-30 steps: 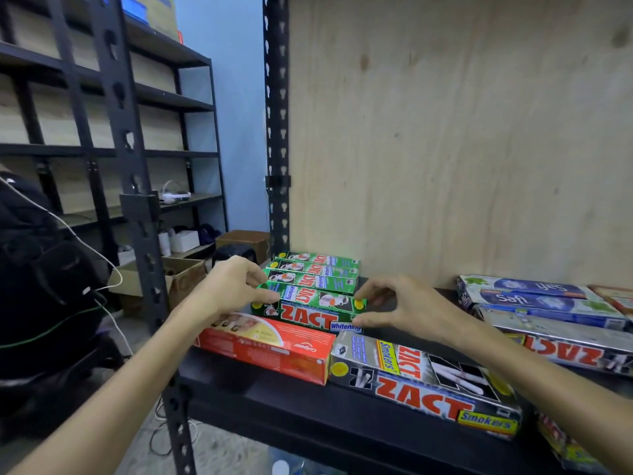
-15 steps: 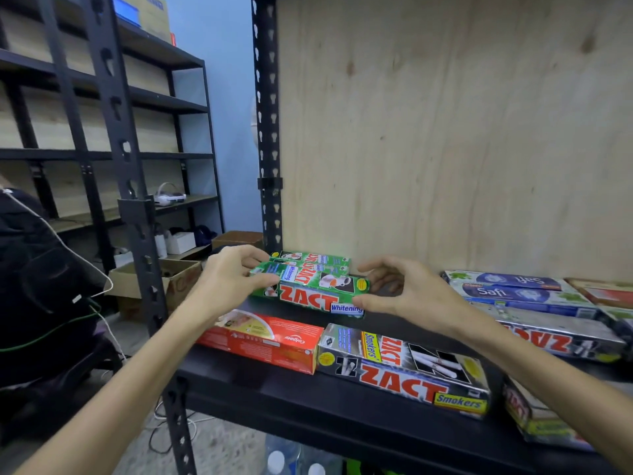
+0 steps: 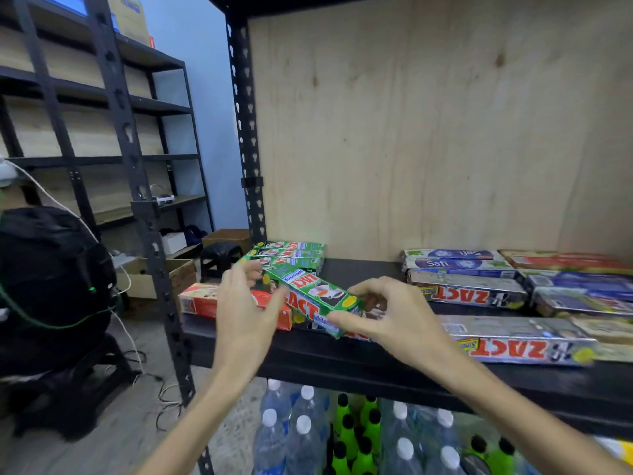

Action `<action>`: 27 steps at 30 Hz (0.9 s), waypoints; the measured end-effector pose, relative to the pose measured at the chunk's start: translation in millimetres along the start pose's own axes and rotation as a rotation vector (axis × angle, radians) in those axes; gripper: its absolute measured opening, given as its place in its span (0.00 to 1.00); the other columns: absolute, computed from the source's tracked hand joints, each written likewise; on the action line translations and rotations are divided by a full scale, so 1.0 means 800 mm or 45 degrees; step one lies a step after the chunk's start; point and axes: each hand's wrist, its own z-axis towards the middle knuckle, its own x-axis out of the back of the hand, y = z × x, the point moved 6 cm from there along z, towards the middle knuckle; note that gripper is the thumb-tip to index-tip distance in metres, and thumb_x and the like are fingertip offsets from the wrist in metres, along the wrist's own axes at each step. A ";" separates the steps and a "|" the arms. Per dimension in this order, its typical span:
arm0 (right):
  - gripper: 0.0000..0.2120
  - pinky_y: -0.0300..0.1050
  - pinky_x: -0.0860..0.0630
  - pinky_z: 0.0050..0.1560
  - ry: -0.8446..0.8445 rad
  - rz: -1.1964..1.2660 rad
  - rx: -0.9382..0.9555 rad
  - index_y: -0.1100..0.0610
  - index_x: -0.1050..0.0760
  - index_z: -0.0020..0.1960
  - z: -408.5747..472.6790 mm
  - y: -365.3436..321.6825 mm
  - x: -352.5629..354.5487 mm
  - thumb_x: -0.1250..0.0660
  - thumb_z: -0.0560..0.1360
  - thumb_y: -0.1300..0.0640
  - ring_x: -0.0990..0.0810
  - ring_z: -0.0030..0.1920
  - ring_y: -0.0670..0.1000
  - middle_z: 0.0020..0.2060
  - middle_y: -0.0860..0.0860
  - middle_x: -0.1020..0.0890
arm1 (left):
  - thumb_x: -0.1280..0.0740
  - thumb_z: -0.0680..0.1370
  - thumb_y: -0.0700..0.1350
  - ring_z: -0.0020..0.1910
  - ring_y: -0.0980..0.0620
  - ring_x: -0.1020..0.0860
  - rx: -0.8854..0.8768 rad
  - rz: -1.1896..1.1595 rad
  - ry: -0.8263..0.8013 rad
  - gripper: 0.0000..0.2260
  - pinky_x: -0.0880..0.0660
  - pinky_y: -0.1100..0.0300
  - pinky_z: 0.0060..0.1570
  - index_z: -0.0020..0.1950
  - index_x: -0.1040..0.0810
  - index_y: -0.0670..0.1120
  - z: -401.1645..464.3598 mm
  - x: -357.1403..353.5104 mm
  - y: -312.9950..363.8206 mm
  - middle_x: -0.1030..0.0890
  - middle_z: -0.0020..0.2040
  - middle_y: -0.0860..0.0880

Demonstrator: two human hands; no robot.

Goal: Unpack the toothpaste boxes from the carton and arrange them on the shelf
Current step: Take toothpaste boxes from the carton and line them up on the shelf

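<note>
At the centre of the frame the left hand [image 3: 245, 315] and the right hand [image 3: 387, 311] hold one green cardboard ZACT toothpaste box [image 3: 313, 298] between them. The left hand's fingers curl round the box's upper-left end, thumb along its near face. The right hand pinches the lower-right end between thumb and bent fingers. The box is tilted, running from upper left down to lower right, lifted above the front part of the black metal shelf [image 3: 376, 366].

Just behind the held box, at the shelf's left rear corner against the plywood back panel [image 3: 428, 132], lies a stack of matching green ZACT boxes [image 3: 291, 253]. Partly hidden behind the left hand, a red toothpaste box [image 3: 202, 299] lies flat at the shelf's left front edge. To the right of the hands, silver ZACT boxes [image 3: 472, 291] lie flat in rows, with blue-and-white Safi boxes [image 3: 452, 258] behind them near the panel.

Below the shelf, in the lower middle of the frame, stand clear plastic bottles with white caps [image 3: 301, 437] and bright green bottles with black caps [image 3: 359, 437]. At far left a black backpack [image 3: 51, 289] sits on the floor, and an open brown cardboard carton [image 3: 154, 279] lies beyond the black upright.
</note>
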 end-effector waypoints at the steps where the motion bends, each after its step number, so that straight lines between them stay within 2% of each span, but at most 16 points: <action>1: 0.26 0.36 0.25 0.45 0.028 0.009 -0.004 0.47 0.18 0.52 -0.007 -0.006 -0.002 0.24 0.62 0.31 0.20 0.45 0.39 0.43 0.42 0.17 | 0.26 0.75 0.54 0.56 0.58 0.24 -0.014 -0.043 -0.033 0.19 0.28 0.60 0.57 0.62 0.24 0.50 -0.014 -0.005 0.013 0.22 0.55 0.57; 3: 0.21 0.35 0.27 0.45 0.064 0.062 0.015 0.48 0.17 0.50 -0.016 -0.020 -0.008 0.24 0.66 0.34 0.20 0.45 0.40 0.43 0.43 0.17 | 0.30 0.76 0.59 0.56 0.60 0.23 0.013 -0.121 -0.147 0.18 0.27 0.61 0.58 0.62 0.22 0.52 -0.035 -0.015 0.029 0.21 0.56 0.58; 5: 0.12 0.31 0.28 0.45 0.059 0.127 0.061 0.49 0.15 0.50 -0.021 -0.031 -0.012 0.28 0.75 0.42 0.19 0.46 0.40 0.43 0.43 0.15 | 0.36 0.78 0.63 0.57 0.63 0.23 0.042 -0.175 -0.219 0.21 0.27 0.62 0.60 0.65 0.22 0.52 -0.041 -0.019 0.032 0.21 0.59 0.57; 8: 0.12 0.26 0.28 0.51 -0.095 0.186 0.069 0.50 0.16 0.59 -0.022 -0.035 -0.021 0.37 0.83 0.51 0.19 0.51 0.36 0.49 0.41 0.14 | 0.41 0.75 0.72 0.62 0.66 0.25 0.106 -0.283 -0.380 0.34 0.28 0.60 0.66 0.72 0.27 0.52 -0.034 -0.014 0.027 0.21 0.65 0.58; 10: 0.13 0.27 0.27 0.54 -0.230 0.222 0.076 0.50 0.19 0.64 -0.022 -0.034 -0.032 0.40 0.85 0.56 0.19 0.54 0.36 0.52 0.41 0.15 | 0.39 0.69 0.77 0.67 0.64 0.28 0.118 -0.264 -0.543 0.43 0.31 0.60 0.68 0.77 0.33 0.53 -0.029 -0.014 0.025 0.25 0.70 0.59; 12: 0.15 0.32 0.25 0.61 -0.288 0.262 0.080 0.50 0.21 0.66 -0.018 -0.031 -0.040 0.41 0.85 0.59 0.20 0.58 0.36 0.55 0.41 0.15 | 0.31 0.65 0.76 0.67 0.63 0.28 0.084 -0.118 -0.668 0.48 0.31 0.59 0.68 0.78 0.40 0.57 -0.023 -0.014 0.025 0.29 0.71 0.61; 14: 0.14 0.39 0.23 0.63 -0.294 0.333 0.063 0.51 0.21 0.65 -0.008 -0.027 -0.042 0.39 0.84 0.62 0.19 0.59 0.38 0.55 0.42 0.15 | 0.26 0.66 0.69 0.65 0.62 0.26 0.031 -0.032 -0.705 0.45 0.28 0.61 0.66 0.77 0.41 0.57 -0.016 -0.013 0.021 0.28 0.71 0.60; 17: 0.12 0.48 0.22 0.61 -0.134 0.217 0.112 0.48 0.22 0.62 0.013 -0.019 -0.034 0.31 0.79 0.58 0.20 0.57 0.40 0.55 0.41 0.17 | 0.24 0.71 0.60 0.57 0.68 0.25 -0.003 0.033 -0.705 0.36 0.29 0.75 0.50 0.72 0.38 0.54 -0.002 -0.005 0.013 0.26 0.66 0.58; 19: 0.21 0.49 0.28 0.67 -0.073 -0.064 0.129 0.45 0.28 0.68 0.030 -0.013 -0.028 0.28 0.77 0.50 0.28 0.64 0.45 0.62 0.45 0.24 | 0.24 0.71 0.60 0.53 0.70 0.27 0.016 0.102 -0.696 0.33 0.30 0.76 0.43 0.69 0.36 0.53 0.007 0.003 0.005 0.26 0.61 0.57; 21: 0.32 0.53 0.34 0.72 -0.148 -0.321 0.100 0.42 0.38 0.76 0.050 -0.006 -0.026 0.29 0.76 0.42 0.35 0.71 0.52 0.70 0.50 0.30 | 0.24 0.69 0.62 0.53 0.66 0.26 0.033 0.167 -0.658 0.30 0.30 0.73 0.42 0.65 0.31 0.54 0.015 0.015 -0.006 0.25 0.60 0.57; 22: 0.35 0.55 0.34 0.72 -0.226 -0.361 0.070 0.41 0.42 0.78 0.060 -0.003 -0.027 0.30 0.76 0.40 0.34 0.71 0.53 0.73 0.52 0.32 | 0.25 0.69 0.63 0.54 0.64 0.25 0.045 0.197 -0.648 0.29 0.30 0.72 0.42 0.65 0.29 0.54 0.019 0.020 -0.011 0.24 0.60 0.58; 23: 0.36 0.53 0.30 0.69 -0.319 -0.328 0.043 0.41 0.44 0.79 0.070 0.000 -0.027 0.31 0.76 0.39 0.29 0.66 0.51 0.74 0.52 0.31 | 0.26 0.69 0.64 0.53 0.62 0.24 0.060 0.223 -0.650 0.29 0.30 0.71 0.42 0.65 0.27 0.54 0.024 0.025 -0.017 0.24 0.60 0.58; 25: 0.33 0.42 0.22 0.55 -0.489 -0.185 0.001 0.44 0.40 0.79 0.085 0.001 -0.030 0.31 0.78 0.42 0.21 0.53 0.42 0.72 0.50 0.26 | 0.26 0.71 0.64 0.51 0.60 0.23 0.083 0.256 -0.680 0.27 0.30 0.71 0.38 0.66 0.25 0.55 0.037 0.029 -0.024 0.23 0.61 0.57; 27: 0.29 0.38 0.23 0.50 -0.528 -0.158 -0.046 0.49 0.33 0.76 0.101 0.008 -0.032 0.31 0.78 0.42 0.20 0.55 0.43 0.70 0.52 0.23 | 0.27 0.72 0.62 0.47 0.61 0.22 0.096 0.267 -0.725 0.24 0.30 0.70 0.36 0.66 0.24 0.58 0.057 0.026 -0.029 0.22 0.59 0.55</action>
